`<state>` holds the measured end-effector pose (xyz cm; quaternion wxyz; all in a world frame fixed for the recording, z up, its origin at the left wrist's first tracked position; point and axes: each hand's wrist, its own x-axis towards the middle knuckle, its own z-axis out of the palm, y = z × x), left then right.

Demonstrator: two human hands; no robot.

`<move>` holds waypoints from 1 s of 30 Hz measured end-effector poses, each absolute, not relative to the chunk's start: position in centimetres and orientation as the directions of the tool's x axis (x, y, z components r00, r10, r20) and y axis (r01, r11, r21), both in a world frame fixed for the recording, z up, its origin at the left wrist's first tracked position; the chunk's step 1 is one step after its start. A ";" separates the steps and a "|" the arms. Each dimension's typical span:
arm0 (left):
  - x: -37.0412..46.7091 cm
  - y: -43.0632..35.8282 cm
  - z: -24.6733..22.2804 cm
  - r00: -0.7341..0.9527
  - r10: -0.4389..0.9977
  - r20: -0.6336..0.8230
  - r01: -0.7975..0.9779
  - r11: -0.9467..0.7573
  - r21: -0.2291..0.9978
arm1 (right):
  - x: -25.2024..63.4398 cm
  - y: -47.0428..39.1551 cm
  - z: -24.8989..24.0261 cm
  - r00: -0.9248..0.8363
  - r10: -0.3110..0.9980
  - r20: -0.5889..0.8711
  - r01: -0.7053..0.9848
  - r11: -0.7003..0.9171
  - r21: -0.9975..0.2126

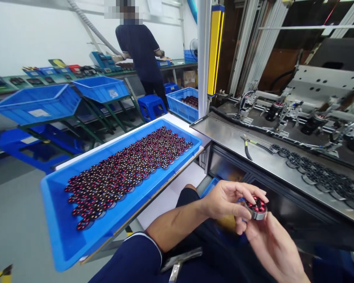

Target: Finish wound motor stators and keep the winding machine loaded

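Above my lap, my left hand (228,200) grips a round metal part (259,212) with red coils inside, its fingers over the top and side. My right hand (273,241) supports the same part from below and the right, thumb and fingers curled against it. To the left, a long blue tray (51,212) holds tightly packed rows of similar round parts (120,169) with red and copper coils. Dark ring-shaped parts (318,173) lie in rows along the metal bench, beyond my hands.
Pliers (247,148) with green-black handles rest on the metal bench (221,131). Behind it stands a machine with fixtures (274,112) and a yellow post (215,51). Blue bins (38,104), a blue stool (152,107) and a person (140,51) are in the background.
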<state>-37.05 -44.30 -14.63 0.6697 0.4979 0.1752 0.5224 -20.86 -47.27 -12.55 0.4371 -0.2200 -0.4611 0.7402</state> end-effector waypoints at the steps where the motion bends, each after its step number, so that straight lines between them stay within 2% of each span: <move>1: -37.1 -44.3 -14.5 0.401 0.857 0.325 -0.511 -0.085 0.855 | -20.9 -47.3 -12.6 -0.511 0.854 0.101 -0.451 -0.166 -0.877; 3: -37.3 -44.3 -14.2 0.356 0.837 0.416 -0.515 -0.196 0.834 | -20.7 -47.4 -12.9 -0.497 0.857 0.135 -0.439 -0.114 -0.891; 5: -37.5 -44.5 -13.8 0.228 0.858 0.461 -0.467 -0.319 0.824 | -20.1 -47.4 -13.2 -0.435 0.886 0.160 -0.378 -0.018 -0.925; 7: -37.7 -45.0 -13.3 0.114 0.886 0.450 -0.312 -0.398 0.863 | -19.3 -47.4 -13.4 -0.280 0.924 0.260 -0.231 0.198 -0.953; 8: -37.8 -45.3 -13.0 0.113 0.894 0.433 -0.222 -0.402 0.888 | -18.9 -47.4 -13.5 -0.199 0.913 0.355 -0.121 0.336 -0.934; 11: -37.8 -46.2 -12.2 0.262 0.895 0.360 -0.067 -0.355 0.932 | -18.1 -47.4 -13.6 -0.120 0.741 0.661 0.202 0.670 -0.715; 14: -37.3 -46.7 -11.7 0.328 0.896 0.300 -0.054 -0.300 0.952 | -18.0 -47.4 -13.5 -0.208 0.604 0.770 0.345 0.781 -0.520; 16: -36.9 -46.7 -11.7 0.325 0.899 0.294 -0.035 -0.299 0.954 | -17.9 -47.4 -13.5 -0.241 0.579 0.778 0.338 0.802 -0.492; 19: -36.6 -46.5 -12.1 0.285 0.872 0.399 0.025 -0.422 0.906 | -17.8 -47.6 -13.3 -0.245 0.630 0.737 0.246 0.776 -0.581; 22: -36.5 -46.5 -12.3 0.219 0.811 0.542 0.140 -0.576 0.805 | -17.8 -47.9 -13.0 -0.225 0.700 0.678 0.174 0.713 -0.679; 25: -36.5 -46.6 -12.3 0.208 0.778 0.593 0.219 -0.628 0.747 | -17.9 -48.4 -12.9 -0.206 0.744 0.636 0.160 0.667 -0.728; 27: -36.4 -46.7 -12.4 0.203 0.793 0.574 0.177 -0.606 0.775 | -18.0 -48.7 -13.1 -0.147 0.814 0.563 0.146 0.580 -0.801; 30: -36.3 -46.7 -12.7 0.190 0.846 0.499 -0.001 -0.508 0.861 | -18.1 -49.0 -13.4 -0.058 0.928 0.369 0.045 0.372 -0.927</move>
